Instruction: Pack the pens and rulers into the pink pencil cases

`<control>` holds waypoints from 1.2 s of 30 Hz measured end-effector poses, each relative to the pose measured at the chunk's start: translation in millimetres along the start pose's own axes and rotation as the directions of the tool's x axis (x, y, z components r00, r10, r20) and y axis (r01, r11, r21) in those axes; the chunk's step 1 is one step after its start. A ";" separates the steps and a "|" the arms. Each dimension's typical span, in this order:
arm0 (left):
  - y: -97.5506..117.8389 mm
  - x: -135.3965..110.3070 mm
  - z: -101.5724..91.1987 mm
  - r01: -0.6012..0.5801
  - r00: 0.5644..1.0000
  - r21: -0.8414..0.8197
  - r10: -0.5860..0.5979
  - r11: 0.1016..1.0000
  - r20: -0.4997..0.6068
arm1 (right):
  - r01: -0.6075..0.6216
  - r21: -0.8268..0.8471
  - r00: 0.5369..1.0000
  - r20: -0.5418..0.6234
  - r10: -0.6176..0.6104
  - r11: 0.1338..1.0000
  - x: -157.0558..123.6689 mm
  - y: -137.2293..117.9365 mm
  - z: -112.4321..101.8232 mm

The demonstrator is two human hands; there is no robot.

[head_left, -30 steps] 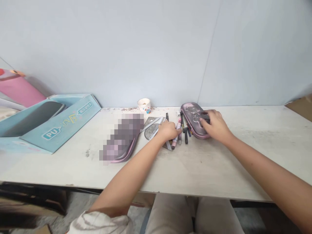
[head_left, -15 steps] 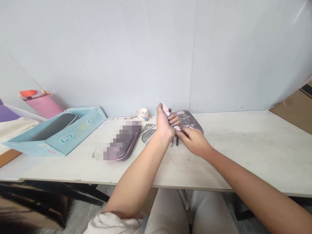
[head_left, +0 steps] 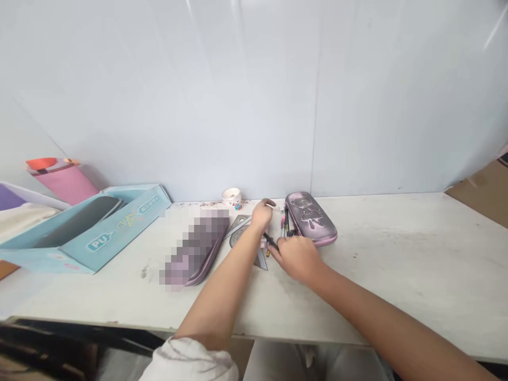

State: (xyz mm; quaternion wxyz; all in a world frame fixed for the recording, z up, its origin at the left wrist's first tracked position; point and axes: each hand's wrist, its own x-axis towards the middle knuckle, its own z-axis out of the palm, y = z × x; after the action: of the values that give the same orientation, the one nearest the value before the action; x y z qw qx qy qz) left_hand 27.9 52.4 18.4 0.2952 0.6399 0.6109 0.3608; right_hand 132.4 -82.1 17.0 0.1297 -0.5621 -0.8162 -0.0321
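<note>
My right hand (head_left: pixel 298 256) is closed on a slim black pen (head_left: pixel 271 241), which points up and left toward the other wrist. My left hand (head_left: pixel 262 214) is over the group of stationery, one finger stretched out in a loose curve; its palm side is hidden and I see nothing held in it. Beneath its wrist lie a set square (head_left: pixel 261 260), a protractor (head_left: pixel 237 236) and a small pink-and-white item (head_left: pixel 263 243). Several pens (head_left: pixel 287 222) lie beside a dark purple pencil case (head_left: pixel 312 217) with a raised figure on its lid.
Left of my forearm lies another purple pencil case (head_left: pixel 212 251), partly pixelated. A paper cup (head_left: pixel 232 198) stands near the wall. An open light-blue box (head_left: pixel 127 222) holds a dark case (head_left: pixel 81 219); a pink roll-shaped item (head_left: pixel 67 182) is behind it. Cardboard (head_left: pixel 482 193) stands far right.
My hands have moved apart, and the pink-and-white thing no longer shows in my left hand's grip. My right hand now has the black pen. The view has tilted up slightly.
</note>
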 end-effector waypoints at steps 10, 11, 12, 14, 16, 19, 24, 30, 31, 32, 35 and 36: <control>-7.0 4.8 4.5 -0.380 0.901 0.492 0.195 0.783 0.386 | -0.062 -0.092 0.986 0.150 0.075 0.994 29.3 -3.8 14.2; -6.4 4.1 4.7 -0.403 0.893 0.511 0.203 0.760 0.402 | -0.068 -0.094 0.985 0.153 0.082 0.993 30.7 -4.5 13.6; -5.7 3.3 4.6 -0.423 0.884 0.523 0.210 0.740 0.417 | -0.082 -0.097 0.983 0.157 0.096 0.992 32.1 -4.8 12.7; -4.1 0.5 3.2 -0.456 0.868 0.537 0.221 0.710 0.445 | -0.120 -0.104 0.978 0.158 0.135 0.987 33.7 -3.9 11.0; -2.0 -4.2 0.1 -0.484 0.854 0.542 0.236 0.687 0.463 | -0.160 -0.109 0.972 0.154 0.176 0.981 33.0 -0.5 9.7; 3.0 -15.2 -7.4 -0.543 0.823 0.517 0.295 0.662 0.486 | -0.219 -0.074 0.968 0.109 0.226 0.973 25.5 11.0 6.7; 18.0 -45.4 -20.0 -0.724 0.684 0.305 0.583 0.619 0.439 | -0.185 0.255 0.960 -0.157 0.230 0.949 -0.4 50.4 -6.6; 32.3 -84.7 -8.6 -0.657 0.753 0.475 0.545 0.586 0.369 | -0.049 0.639 0.916 -0.277 0.290 0.768 -22.4 92.8 -15.3; 32.0 -88.8 -4.9 -0.643 0.763 0.501 0.542 0.579 0.353 | -0.075 0.669 0.911 -0.255 0.324 0.739 -24.7 96.6 -14.1; 30.9 -92.2 -1.5 -0.634 0.768 0.519 0.543 0.573 0.339 | -0.106 0.690 0.908 -0.226 0.352 0.716 -27.0 99.6 -12.3; 24.4 -99.4 5.0 -0.625 0.772 0.538 0.551 0.565 0.319 | -0.153 0.702 0.919 -0.157 0.361 0.696 -34.4 104.7 -5.9; 22.0 -101.0 5.7 -0.629 0.769 0.536 0.553 0.563 0.322 | -0.147 0.698 0.926 -0.153 0.346 0.701 -36.6 105.3 -4.3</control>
State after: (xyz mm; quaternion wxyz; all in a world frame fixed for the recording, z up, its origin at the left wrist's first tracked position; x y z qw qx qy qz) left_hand 45.8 -49.5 23.0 -0.0333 0.8864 0.4248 0.1806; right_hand 242.8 -77.7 2.2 0.4384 -0.5714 -0.6623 0.2067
